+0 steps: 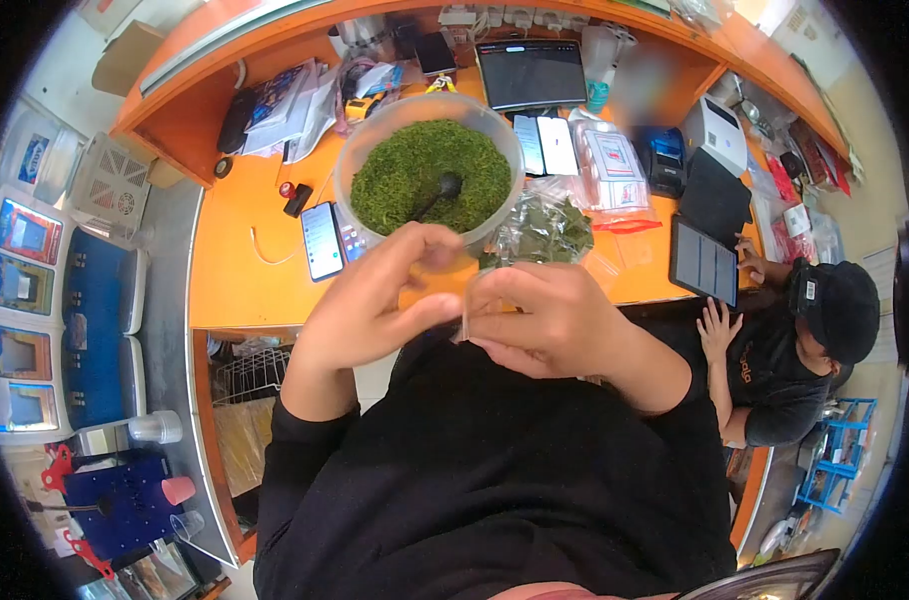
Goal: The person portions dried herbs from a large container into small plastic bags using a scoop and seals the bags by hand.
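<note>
Close to my body, just in front of the tub, my right hand point(550, 315) is closed in a pinch on a small clear plastic bag point(465, 322); its contents are hard to make out. My left hand point(375, 300) faces it with fingers curved and apart, the thumb stretched towards the bag; some fingers are blurred. Beyond my hands stands a round translucent tub point(347, 165) of finely chopped green leaves point(395, 165). A dark spoon point(447, 187) rests in the leaves. Right of the tub, clear plastic bags of green leaves point(550, 232) lie on the orange desk point(260, 205).
Phones point(323, 240) lie left of the tub, with others point(545, 145) at its right. A tablet point(531, 75) stands behind. A packet of printed bags point(615, 170) and a card terminal point(665, 158) sit rightward. At far right, a person point(785, 350) touches another tablet point(703, 262).
</note>
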Tool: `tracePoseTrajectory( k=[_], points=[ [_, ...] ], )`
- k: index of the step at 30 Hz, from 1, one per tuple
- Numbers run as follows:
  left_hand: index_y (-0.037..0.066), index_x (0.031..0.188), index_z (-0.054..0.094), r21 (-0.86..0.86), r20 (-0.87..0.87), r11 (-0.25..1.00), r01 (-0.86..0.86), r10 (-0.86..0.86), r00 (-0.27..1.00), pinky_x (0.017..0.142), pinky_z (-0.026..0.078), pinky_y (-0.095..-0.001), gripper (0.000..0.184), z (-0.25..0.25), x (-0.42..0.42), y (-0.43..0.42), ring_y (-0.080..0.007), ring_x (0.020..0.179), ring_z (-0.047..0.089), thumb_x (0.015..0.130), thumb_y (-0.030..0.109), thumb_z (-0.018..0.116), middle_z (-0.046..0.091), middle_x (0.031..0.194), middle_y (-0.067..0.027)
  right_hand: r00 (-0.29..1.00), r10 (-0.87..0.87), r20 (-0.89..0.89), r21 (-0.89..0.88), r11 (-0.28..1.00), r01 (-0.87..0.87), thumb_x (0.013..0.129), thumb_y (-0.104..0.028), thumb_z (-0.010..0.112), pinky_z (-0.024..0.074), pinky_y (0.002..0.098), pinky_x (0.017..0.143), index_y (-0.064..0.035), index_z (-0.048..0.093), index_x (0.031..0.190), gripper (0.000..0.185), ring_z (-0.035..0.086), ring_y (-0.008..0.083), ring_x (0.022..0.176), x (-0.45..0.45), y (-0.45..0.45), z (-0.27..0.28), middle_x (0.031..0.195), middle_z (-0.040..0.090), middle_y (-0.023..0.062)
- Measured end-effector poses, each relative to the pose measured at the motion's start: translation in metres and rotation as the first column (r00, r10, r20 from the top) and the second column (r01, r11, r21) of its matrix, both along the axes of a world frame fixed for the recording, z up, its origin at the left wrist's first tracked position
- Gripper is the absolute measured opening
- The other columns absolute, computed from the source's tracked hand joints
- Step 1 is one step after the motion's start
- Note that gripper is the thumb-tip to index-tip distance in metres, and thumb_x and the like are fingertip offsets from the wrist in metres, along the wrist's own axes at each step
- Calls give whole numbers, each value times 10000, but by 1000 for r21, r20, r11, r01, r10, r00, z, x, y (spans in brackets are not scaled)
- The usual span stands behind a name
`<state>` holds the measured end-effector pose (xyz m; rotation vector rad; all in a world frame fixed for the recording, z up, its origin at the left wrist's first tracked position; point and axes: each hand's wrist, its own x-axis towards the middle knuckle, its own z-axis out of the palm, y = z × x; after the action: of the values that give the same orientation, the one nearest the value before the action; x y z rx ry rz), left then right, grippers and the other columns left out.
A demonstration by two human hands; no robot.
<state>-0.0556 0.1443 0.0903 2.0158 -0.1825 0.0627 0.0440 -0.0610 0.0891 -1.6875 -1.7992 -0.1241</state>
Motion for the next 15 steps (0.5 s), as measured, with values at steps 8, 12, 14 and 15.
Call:
tracePoseTrajectory(
  k=[8, 12, 14, 15],
  points=[
    [-43, 1443, 263, -549, 2, 817, 176, -209, 978, 1076, 294, -377, 652, -24, -37, 37, -265, 1300, 386, 991, 389, 449, 424, 1341, -156, 848, -82, -524, -23, 996, 82, 819, -247, 672, 500, 378, 720, -102, 623, 981, 224, 620, 304, 859, 2, 60, -9, 925, 598, 119],
    [-7, 1438, 282, -605, 119, 796, 22, 63, 991, 1012, 351, -356, 671, -34, -42, 65, -210, 1188, 449, 979, 462, 423, 446, 1274, -125, 920, -386, -63, -43, 922, 384, 795, -350, 706, 440, 451, 864, -143, 644, 1062, 343, 546, 327, 1053, 6, 101, -43, 1212, 512, 140],
    [5, 1429, 300, -591, 200, 806, -48, 203, 959, 1011, 351, -360, 683, -35, -39, 76, -207, 1145, 460, 972, 497, 423, 438, 1289, -124, 919, -393, 20, -40, 919, 393, 793, -352, 705, 442, 464, 852, -143, 645, 1049, 336, 553, 331, 1037, 11, 110, -60, 1179, 534, 122],
    [10, 1432, 298, -562, 216, 818, -125, 291, 932, 1011, 352, -358, 689, -33, -38, 79, -205, 1145, 460, 971, 508, 416, 436, 1297, -125, 916, -395, 64, -38, 917, 398, 792, -353, 705, 442, 470, 846, -143, 645, 1042, 332, 557, 333, 1029, 17, 114, -65, 1163, 545, 113]
  ],
)
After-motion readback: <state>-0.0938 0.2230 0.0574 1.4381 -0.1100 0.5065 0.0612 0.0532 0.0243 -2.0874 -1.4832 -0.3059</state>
